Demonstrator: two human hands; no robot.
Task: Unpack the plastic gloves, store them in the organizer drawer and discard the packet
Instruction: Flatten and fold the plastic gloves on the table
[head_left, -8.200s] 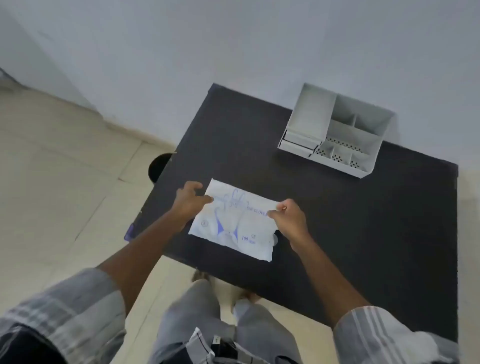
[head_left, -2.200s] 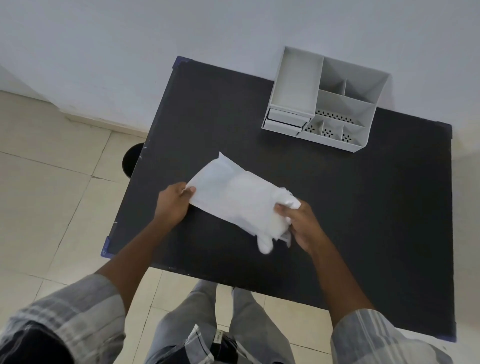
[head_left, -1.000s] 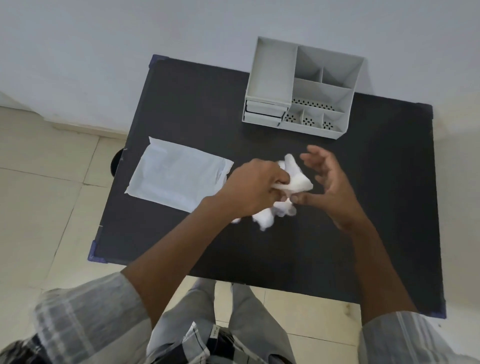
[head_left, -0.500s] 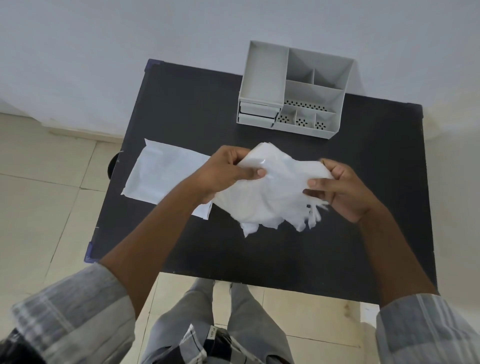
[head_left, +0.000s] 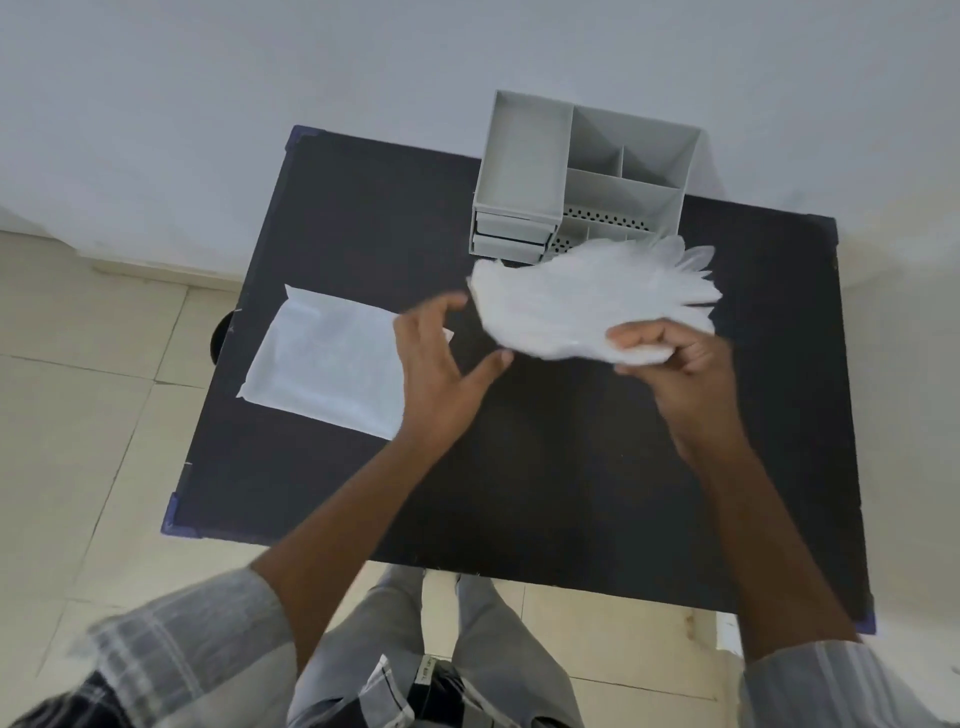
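Observation:
A stack of thin translucent plastic gloves (head_left: 587, 301) is spread flat above the black table (head_left: 519, 467), its fingers pointing right. My right hand (head_left: 670, 358) pinches the stack at its lower right edge. My left hand (head_left: 441, 364) hovers just left of the gloves with fingers apart and nothing in it. The white packet (head_left: 322, 364) lies flat on the left part of the table. The grey organizer (head_left: 582, 176) stands at the far edge, two small drawers (head_left: 511, 236) shut at its front left; the gloves hide its front right corner.
A white wall runs behind the table and beige floor tiles surround it. A dark round object (head_left: 218, 338) shows on the floor under the table's left edge. My legs are at the near edge.
My left hand has let go of the gloves and opened. My right hand has carried the stack up and to the right, toward the organizer, and it now lies flatter.

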